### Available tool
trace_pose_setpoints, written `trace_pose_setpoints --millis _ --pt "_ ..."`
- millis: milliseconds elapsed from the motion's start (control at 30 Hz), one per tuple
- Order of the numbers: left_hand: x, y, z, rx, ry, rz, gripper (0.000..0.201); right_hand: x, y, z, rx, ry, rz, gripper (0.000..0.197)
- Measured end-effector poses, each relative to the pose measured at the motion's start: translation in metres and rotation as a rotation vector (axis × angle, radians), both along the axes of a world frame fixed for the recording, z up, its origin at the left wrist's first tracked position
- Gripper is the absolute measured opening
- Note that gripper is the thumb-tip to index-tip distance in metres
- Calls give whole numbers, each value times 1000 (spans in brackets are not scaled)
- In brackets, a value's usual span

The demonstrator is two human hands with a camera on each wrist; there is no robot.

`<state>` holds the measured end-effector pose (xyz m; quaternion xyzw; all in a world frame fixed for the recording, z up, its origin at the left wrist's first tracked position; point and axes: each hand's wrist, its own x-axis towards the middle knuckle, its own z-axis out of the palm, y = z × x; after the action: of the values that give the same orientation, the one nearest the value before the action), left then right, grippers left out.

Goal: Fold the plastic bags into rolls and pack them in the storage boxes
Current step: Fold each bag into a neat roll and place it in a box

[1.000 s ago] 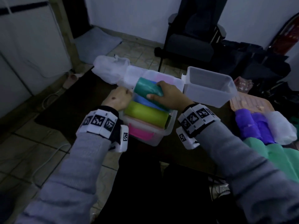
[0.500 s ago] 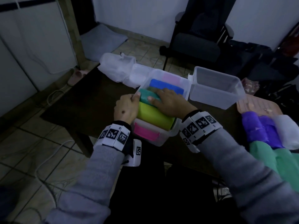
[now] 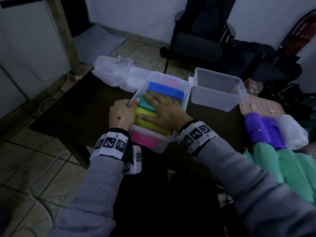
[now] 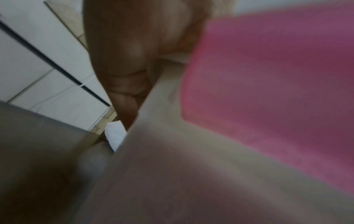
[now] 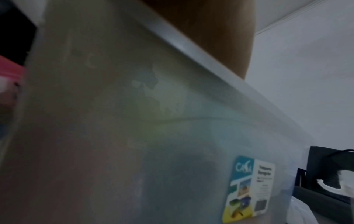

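Left hand [image 3: 121, 115] fingers curled, thumb extended forward. Right hand [image 3: 165, 112] flat, palm down, fingers straight and spread. Both forearms reach forward, grey sleeves.

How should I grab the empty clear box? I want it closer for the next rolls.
Take the empty clear box by its near rim, from above, thumb outside and fingers inside. It stands upright, open-topped, and nothing shows inside, so a pinch on the wall probably suffices.

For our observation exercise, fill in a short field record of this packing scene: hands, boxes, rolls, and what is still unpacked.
left hand: grips the left rim of the filled box
right hand: flat, pressing the teal roll and yellow-green roll
filled box: also holds blue roll, pink roll
second box: clear, no rolls visible inside
unpacked: purple bags, green bags at right
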<state>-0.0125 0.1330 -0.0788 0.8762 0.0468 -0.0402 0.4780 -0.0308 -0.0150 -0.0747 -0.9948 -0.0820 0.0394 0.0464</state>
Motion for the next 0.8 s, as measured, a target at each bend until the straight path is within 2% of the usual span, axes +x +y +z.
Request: trace_pose_setpoints --millis 200,300,400,467,533,633,733,800 --pt "0 -2 -2 -19 -14 8 35 1 0 -4 -6 -14 3 80" --pt "0 -3 -2 76 -11 -17 38 1 -2 -4 44 1 -19 77" --pt "-7 -6 3 184 -86 -16 41 -4 -4 0 332 -75 -32 65" --pt "-21 -12 12 187 -258 -30 41 -9 -11 5 600 -184 -75 55" --pt "-40 -26 26 175 -431 -110 38 -14 -30 10 678 -302 -165 48" --pt "-70 -63 45 131 -554 -344 35 -24 -81 16 589 -436 -378 42" --pt "-91 -111 47 76 -536 -557 33 -42 -152 22 485 -497 -631 41" --pt "-98 -139 38 84 -395 -676 36 -58 -196 27 423 -511 -748 41"
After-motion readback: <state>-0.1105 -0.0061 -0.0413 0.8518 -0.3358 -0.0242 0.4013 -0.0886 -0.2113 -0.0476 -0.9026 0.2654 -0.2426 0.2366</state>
